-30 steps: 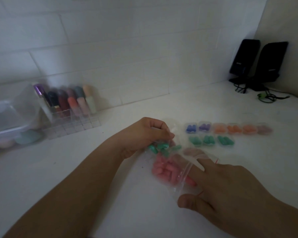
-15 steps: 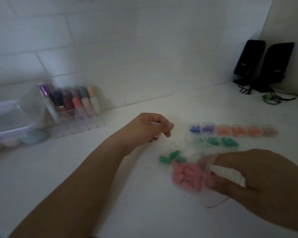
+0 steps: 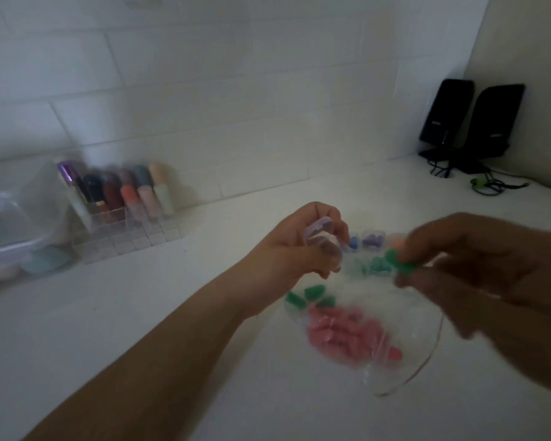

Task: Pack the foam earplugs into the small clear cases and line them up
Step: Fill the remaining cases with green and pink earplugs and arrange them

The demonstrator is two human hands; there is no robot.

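Mid-pack: left hand (image 3: 303,246) gripping an empty clear case (image 3: 321,238), right hand (image 3: 477,275) pinching a green earplug (image 3: 403,265) just right of the case. Next up, probably: poke it in, gently.

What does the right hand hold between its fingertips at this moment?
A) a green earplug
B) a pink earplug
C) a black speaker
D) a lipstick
A: the right hand pinches a green earplug near the small clear case that the left hand holds.
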